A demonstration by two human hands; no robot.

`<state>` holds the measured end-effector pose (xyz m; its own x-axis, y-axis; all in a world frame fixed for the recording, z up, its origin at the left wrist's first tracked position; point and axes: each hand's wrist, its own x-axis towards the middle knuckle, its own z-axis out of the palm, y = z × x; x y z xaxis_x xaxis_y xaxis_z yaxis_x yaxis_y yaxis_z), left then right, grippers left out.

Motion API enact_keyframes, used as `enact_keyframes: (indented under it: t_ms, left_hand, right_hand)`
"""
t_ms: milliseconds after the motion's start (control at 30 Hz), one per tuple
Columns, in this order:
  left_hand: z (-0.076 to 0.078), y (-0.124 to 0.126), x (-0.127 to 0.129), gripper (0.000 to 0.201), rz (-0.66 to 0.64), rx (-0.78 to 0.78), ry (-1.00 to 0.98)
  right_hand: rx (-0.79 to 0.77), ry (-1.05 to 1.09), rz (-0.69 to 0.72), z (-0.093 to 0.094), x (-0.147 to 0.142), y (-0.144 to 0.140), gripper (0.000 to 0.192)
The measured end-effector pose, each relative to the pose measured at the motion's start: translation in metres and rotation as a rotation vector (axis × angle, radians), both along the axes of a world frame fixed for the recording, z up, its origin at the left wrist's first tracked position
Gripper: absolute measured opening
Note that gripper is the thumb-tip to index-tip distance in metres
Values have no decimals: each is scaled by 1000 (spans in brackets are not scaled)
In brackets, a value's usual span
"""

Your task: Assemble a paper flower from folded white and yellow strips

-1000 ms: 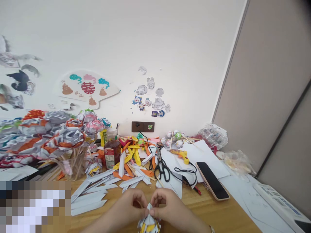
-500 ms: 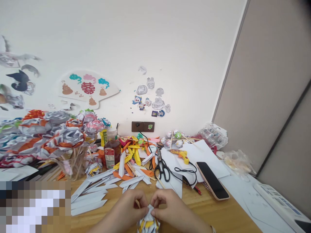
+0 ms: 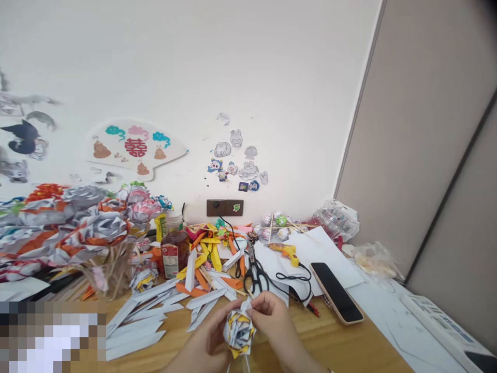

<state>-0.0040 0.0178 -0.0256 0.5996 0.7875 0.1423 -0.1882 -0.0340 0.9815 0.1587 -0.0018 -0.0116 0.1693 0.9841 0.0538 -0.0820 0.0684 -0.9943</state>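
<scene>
- The paper flower (image 3: 239,331) sits between both hands, raised above the table (image 3: 341,347) for shaping.
- The left hand (image 3: 205,344) cups its side, fingers curled around it.
- The right hand (image 3: 272,321) pinches its top edge.
- Scissors (image 3: 256,272) lie just beyond the hands.

Wooden surface (image 3: 341,344): folded paper flower of white and yellow strips (image 3: 239,331) at near centre, between left hand (image 3: 207,342) and right hand (image 3: 272,324). Black-handled scissors (image 3: 256,272) behind it; black smartphone (image 3: 336,291) to the right; brown-liquid plastic bottle (image 3: 174,251) behind left; loose white paper strips (image 3: 135,324) left; clear cup of paper flowers on sticks (image 3: 106,259) far left.
</scene>
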Motion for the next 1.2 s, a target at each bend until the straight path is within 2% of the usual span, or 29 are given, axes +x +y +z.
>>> enact_keyframes:
  t_ms: [133, 200, 267, 367, 400, 533, 700, 800, 933, 1033, 1200]
  left_hand:
    - [-11, -7, -2, 88, 12, 81, 34]
    - [-18, -7, -1, 93, 68, 141, 73]
    - [-23, -7, 1, 89, 194, 219, 139]
    - [-23, -9, 6, 71, 447, 391, 256]
    - [-20, -11, 7, 67, 465, 451, 291]
    - [-6, -14, 6, 48, 386, 601, 371]
    - [-4, -16, 4, 46, 405, 675, 389]
    - [-1, -17, 5, 44, 389, 686, 390]
    - [4, -19, 7, 43, 347, 683, 387]
    - [2, -18, 7, 45, 363, 686, 368]
    - [-5, -16, 5, 51, 398, 710, 331]
  right_hand:
    - [-17, 50, -47, 1, -3, -4, 33]
    - [-33, 76, -59, 0, -4, -5, 34]
    - [-49, 96, -58, -2, -7, -6, 35]
    - [-59, 112, -21, -4, -11, -8, 37]
    - [-57, 114, 2, -3, -12, -9, 37]
    - [-47, 91, 115, 2, -8, -12, 40]
    - [-23, 10, 224, 1, 5, -8, 42]
    - [20, -94, 227, -1, 7, -5, 32]
    - [93, -292, 140, 0, 4, -8, 10]
    - [178, -436, 98, 4, 2, -15, 9]
    - [504, -658, 114, 9, -1, -25, 26]
